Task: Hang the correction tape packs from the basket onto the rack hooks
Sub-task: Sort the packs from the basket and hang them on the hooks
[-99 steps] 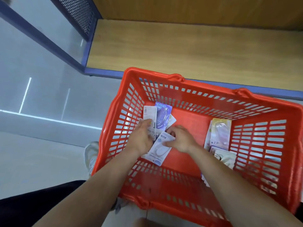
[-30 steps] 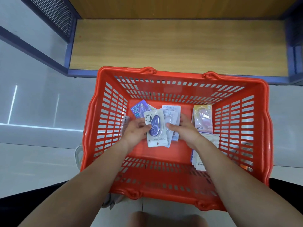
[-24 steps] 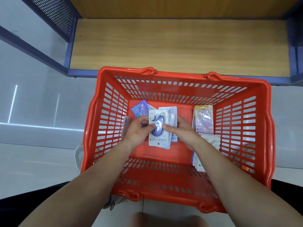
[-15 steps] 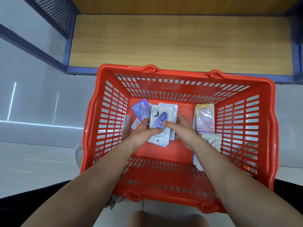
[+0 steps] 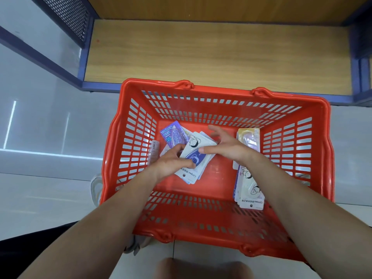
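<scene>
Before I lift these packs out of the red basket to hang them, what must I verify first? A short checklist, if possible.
1. Left hand grips the stack of white-and-purple card packs: ok.
2. Right hand grips too: not ok; thumb rests on it, fingers spread.
3. Hang hole at the top pack's near end shows: ok.
4. Stack squared: not ok, packs fanned.
5. Rack hooks in view: not ok; only a wooden shelf beyond the red plastic basket.
</scene>
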The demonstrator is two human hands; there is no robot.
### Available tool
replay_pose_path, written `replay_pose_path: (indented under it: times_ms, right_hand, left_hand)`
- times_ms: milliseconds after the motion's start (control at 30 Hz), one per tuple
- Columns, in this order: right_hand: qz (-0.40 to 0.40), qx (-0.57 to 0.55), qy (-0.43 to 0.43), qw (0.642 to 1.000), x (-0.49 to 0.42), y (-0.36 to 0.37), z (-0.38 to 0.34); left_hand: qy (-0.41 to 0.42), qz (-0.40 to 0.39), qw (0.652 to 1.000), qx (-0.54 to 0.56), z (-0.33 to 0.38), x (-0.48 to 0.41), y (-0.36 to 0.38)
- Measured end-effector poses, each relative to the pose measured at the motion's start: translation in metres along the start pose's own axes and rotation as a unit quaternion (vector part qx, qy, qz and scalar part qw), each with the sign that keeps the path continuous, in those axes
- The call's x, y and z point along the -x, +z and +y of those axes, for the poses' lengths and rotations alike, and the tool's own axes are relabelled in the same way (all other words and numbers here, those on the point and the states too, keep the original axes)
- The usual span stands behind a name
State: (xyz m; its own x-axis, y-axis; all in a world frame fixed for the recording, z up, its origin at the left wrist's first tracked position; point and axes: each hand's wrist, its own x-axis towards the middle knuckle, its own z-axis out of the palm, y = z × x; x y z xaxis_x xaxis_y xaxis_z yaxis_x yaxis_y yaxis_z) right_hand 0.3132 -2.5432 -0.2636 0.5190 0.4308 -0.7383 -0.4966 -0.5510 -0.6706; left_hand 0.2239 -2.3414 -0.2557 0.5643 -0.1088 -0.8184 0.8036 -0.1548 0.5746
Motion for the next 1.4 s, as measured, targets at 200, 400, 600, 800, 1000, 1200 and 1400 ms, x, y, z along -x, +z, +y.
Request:
replay_pose_path:
  times_ms: [200, 400, 600, 800, 1000, 1200, 1400]
  right_hand:
    - [-0.076, 0.118, 0.007, 0.990, 0.001, -0.005, 0.001]
    - [-0.093, 0.111, 0.002, 0.989, 0.004, -0.006, 0.018]
    - [-0.087, 0.043, 0.033, 0.995, 0.009, 0.002, 0.009]
    - [0.007, 0.053, 0.001, 0.999, -0.012, 0.016, 0.032]
    - [-0.071, 0.070, 0.001, 0.995, -0.011, 0.018, 0.046]
    - [-0.110, 0.054, 0.025, 0.992, -0.010, 0.017, 0.036]
    - [-0.098, 0.079, 0.014, 0.992, -0.015, 0.020, 0.030]
  left_hand:
    - [0.007, 0.013, 0.999, -0.031, -0.007, -0.001, 0.001]
    - [0.034, 0.103, 0.990, 0.087, -0.004, -0.008, -0.012]
    - [0.031, 0.111, 0.992, 0.051, -0.001, -0.010, -0.012]
    - [0.050, 0.115, 0.992, -0.016, -0.003, -0.013, -0.010]
    - [0.057, 0.097, 0.993, -0.032, -0.001, -0.013, -0.010]
    - [0.064, 0.075, 0.995, -0.023, 0.000, -0.013, -0.008]
    - [0.082, 0.073, 0.994, 0.014, 0.008, -0.015, -0.004]
